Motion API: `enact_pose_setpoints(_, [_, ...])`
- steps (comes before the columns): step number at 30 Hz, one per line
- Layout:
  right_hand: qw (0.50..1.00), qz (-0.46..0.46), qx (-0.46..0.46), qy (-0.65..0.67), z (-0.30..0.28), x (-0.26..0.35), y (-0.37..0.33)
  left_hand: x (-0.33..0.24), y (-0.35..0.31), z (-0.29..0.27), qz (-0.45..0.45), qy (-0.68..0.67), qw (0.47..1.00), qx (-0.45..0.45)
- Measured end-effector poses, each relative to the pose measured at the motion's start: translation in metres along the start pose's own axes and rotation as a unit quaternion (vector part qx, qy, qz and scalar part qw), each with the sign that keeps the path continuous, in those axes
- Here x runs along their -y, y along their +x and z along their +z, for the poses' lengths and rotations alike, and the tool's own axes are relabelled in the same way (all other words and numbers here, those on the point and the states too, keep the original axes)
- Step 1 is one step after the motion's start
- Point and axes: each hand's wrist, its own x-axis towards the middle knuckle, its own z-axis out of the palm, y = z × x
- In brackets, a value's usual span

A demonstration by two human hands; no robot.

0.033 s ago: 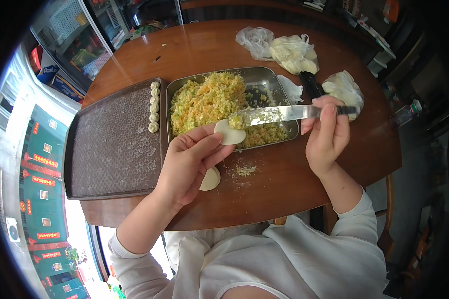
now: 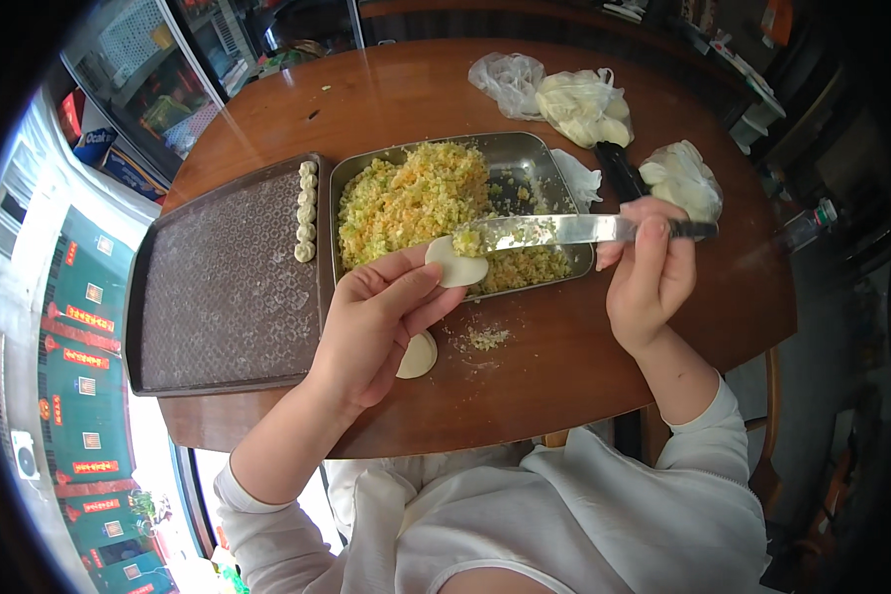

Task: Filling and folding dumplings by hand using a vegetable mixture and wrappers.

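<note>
In my left hand (image 2: 366, 322) a round white dumpling wrapper (image 2: 458, 269) is pinched between thumb and fingers, in front of the filling pan. My right hand (image 2: 648, 277) grips the dark handle of a long flat metal spatula (image 2: 554, 229). A dab of chopped filling (image 2: 466, 241) sits at its tip, right at the wrapper's far edge. Behind both stands a rectangular steel pan (image 2: 525, 148) heaped with yellow-green filling (image 2: 406, 193). Partly hidden by my left hand, more round wrappers (image 2: 419, 356) lie on the table.
Left of the pan is a dark, flour-dusted tray (image 2: 218, 287) with a row of several dumplings (image 2: 306, 213). Plastic bags of pale dough pieces (image 2: 584, 107) (image 2: 685, 178) rest at the back right, beside a crumpled clear bag (image 2: 506, 84). Filling crumbs (image 2: 487, 339) dot the wooden table (image 2: 564, 346).
The spatula's handle end has dipped slightly toward me in my right hand. My left hand and the wrapper stay in place.
</note>
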Motion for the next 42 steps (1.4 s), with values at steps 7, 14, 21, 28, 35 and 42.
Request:
enact_pose_setpoints(7, [0.94, -0.237, 0.216, -0.115, -0.004, 0.016, 0.002, 0.002, -0.001, 0.002, 0.055, -0.004, 0.998, -0.039])
enact_pose_setpoints(14, [0.886, -0.342, 0.264, -0.165, 0.015, 0.038, -0.005, 0.0, -0.001, 0.002, 0.088, 0.01, 0.992, -0.091])
enact_pose_setpoints(21, [0.878, -0.361, 0.27, -0.16, 0.025, 0.042, -0.011, -0.002, -0.002, 0.003, 0.098, 0.027, 0.989, -0.103])
enact_pose_setpoints(28, [0.868, -0.37, 0.29, -0.159, 0.028, 0.046, -0.013, -0.002, -0.003, 0.002, 0.112, 0.025, 0.989, -0.097])
enact_pose_setpoints(35, [0.879, -0.35, 0.273, -0.175, 0.02, 0.051, -0.01, -0.002, -0.004, 0.0, 0.089, 0.024, 0.992, -0.086])
enact_pose_setpoints(42, [0.874, -0.367, 0.232, -0.221, 0.01, 0.049, -0.01, -0.002, -0.004, -0.001, 0.079, 0.027, 0.994, -0.073])
